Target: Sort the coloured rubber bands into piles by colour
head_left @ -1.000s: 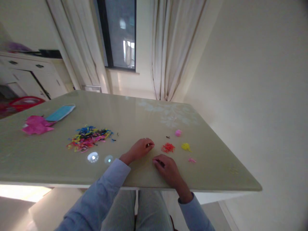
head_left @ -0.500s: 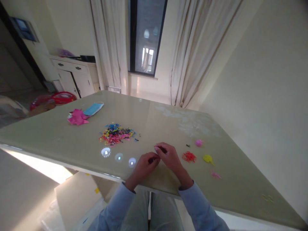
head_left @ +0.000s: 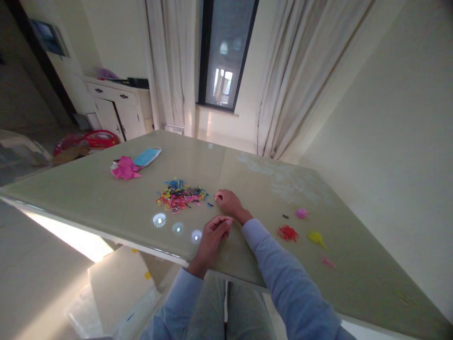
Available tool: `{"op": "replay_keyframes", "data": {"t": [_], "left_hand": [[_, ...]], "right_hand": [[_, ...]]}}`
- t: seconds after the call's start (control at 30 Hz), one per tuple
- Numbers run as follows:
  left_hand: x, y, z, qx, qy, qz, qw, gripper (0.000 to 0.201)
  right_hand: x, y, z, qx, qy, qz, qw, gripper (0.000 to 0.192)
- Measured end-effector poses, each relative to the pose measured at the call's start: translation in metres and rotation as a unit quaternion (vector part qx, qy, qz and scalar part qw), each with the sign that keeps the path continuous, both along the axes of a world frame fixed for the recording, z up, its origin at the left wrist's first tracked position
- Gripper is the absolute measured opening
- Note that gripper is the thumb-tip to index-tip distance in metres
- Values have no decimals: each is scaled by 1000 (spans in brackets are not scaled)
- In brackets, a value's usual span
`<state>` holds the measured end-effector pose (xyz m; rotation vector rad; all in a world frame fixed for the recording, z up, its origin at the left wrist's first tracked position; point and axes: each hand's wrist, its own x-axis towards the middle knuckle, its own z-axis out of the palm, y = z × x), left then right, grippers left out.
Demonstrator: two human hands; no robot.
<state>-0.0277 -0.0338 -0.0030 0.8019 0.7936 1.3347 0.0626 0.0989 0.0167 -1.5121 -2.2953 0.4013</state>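
Note:
A heap of small coloured rubber bands (head_left: pixel 180 195) lies on the pale green table (head_left: pixel 106 198). My right hand (head_left: pixel 229 203) reaches across to the heap's right edge, its fingertips curled down on the table beside a stray dark band (head_left: pixel 210 204). My left hand (head_left: pixel 214 231) rests nearer the front edge with its fingers pinched together; whether anything is in them does not show. To the right lie small sorted groups: red bands (head_left: pixel 287 233), yellow bands (head_left: pixel 316 237), pink bands (head_left: pixel 302 213), a thin pink bit (head_left: pixel 328 262) and a tiny dark band (head_left: pixel 285 216).
A blue face mask (head_left: pixel 147 156) and a crumpled pink bag (head_left: pixel 124 168) lie at the far left of the table. Behind stand a white cabinet (head_left: pixel 115 106), a red basket (head_left: pixel 101 139), curtains and a dark window. A wall runs along the right side.
My right hand has left the left hand and reached left to the heap's edge. The left hand has stayed near the front edge. The view has swung to the left.

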Motion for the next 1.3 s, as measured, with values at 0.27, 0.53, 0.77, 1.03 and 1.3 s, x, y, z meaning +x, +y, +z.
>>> {"op": "replay_keyframes", "data": {"t": [0.27,0.53,0.77,1.03,1.3], "left_hand": [[0,0,1,-1,-16,9,1000,33],[0,0,0,-1,-27,13,1000,32],[0,-1,4,13,29,8,999,33],[-1,-2,3,-1,29,9,1000,34],[-2,-2,5,-16,6,10,1000,35]], "right_hand": [[6,0,-9,-7,27,11,1000,17],[6,-3,-10,-41,168,5,985,9],[27,-38,8,-150,372,-4,916,24],[65,-108,44,-375,745,61,548,18],[77,-130,52,-338,730,53,591,28]]}}
